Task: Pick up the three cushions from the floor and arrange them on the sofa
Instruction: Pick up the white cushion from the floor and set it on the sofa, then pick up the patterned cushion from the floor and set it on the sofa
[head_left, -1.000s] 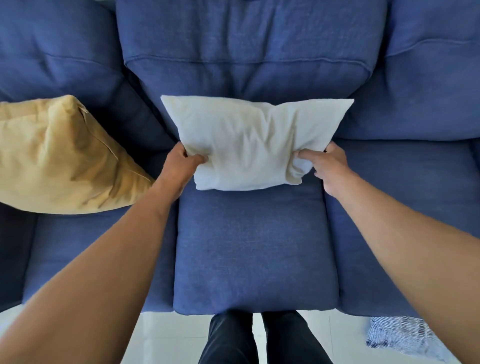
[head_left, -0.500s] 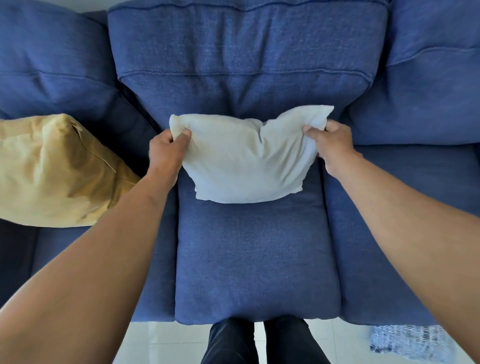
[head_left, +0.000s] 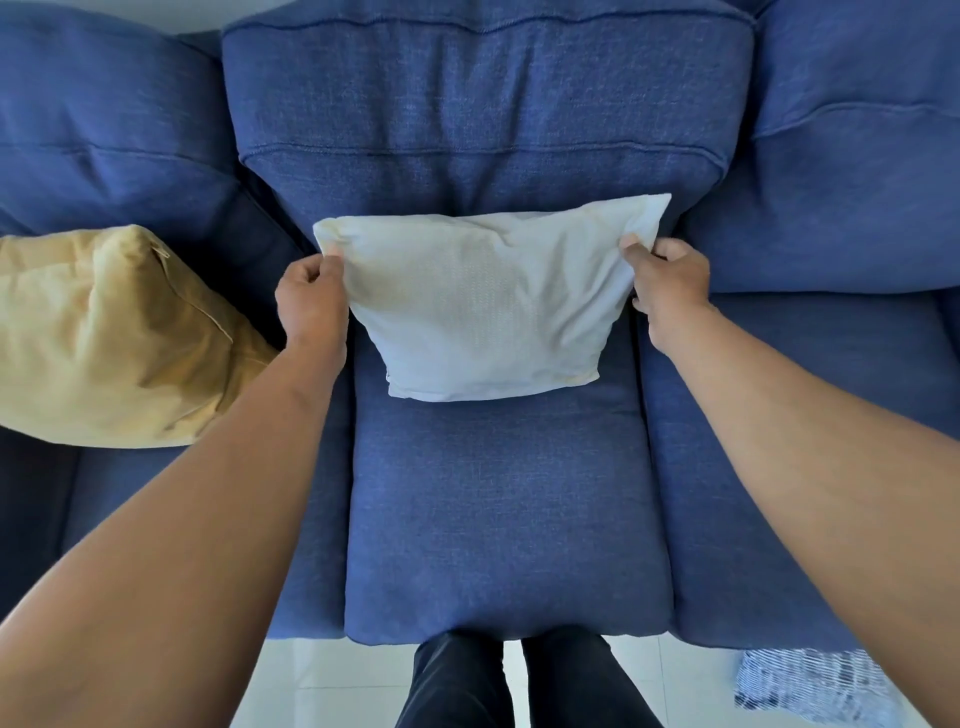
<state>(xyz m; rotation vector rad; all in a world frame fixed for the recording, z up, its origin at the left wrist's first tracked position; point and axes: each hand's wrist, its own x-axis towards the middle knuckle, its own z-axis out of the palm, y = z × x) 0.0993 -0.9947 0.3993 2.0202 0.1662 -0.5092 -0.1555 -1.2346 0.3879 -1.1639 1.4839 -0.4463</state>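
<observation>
The sofa (head_left: 498, 493) fills nearly everything I see: blue woven fabric, three seat pads side by side and three back pads above them, with me standing square to the middle seat. Below its front edge runs a strip of pale tiled floor (head_left: 332, 675), and my dark trouser legs (head_left: 509, 680) stand there against the middle seat.

My two bare forearms reach in from the lower corners toward the back of the middle seat.

On the left seat lies the yellow cushion (head_left: 104, 338), plump and creased, tilted back against the left back pad, a piped seam running down its near edge.

The white cushion (head_left: 483, 301) stands on the rear of the middle seat, its bottom edge on the seat pad and its upper part leaning against the middle back pad. It is wider at the top than at the bottom.

On the floor at the lower right, just beside the sofa's front edge, a blue-and-white striped cushion (head_left: 810, 686) shows only in part and blurred.

My left hand (head_left: 311, 301) pinches the white cushion's upper left corner between thumb and fingers. My right hand (head_left: 670, 283) pinches its upper right corner the same way.
</observation>
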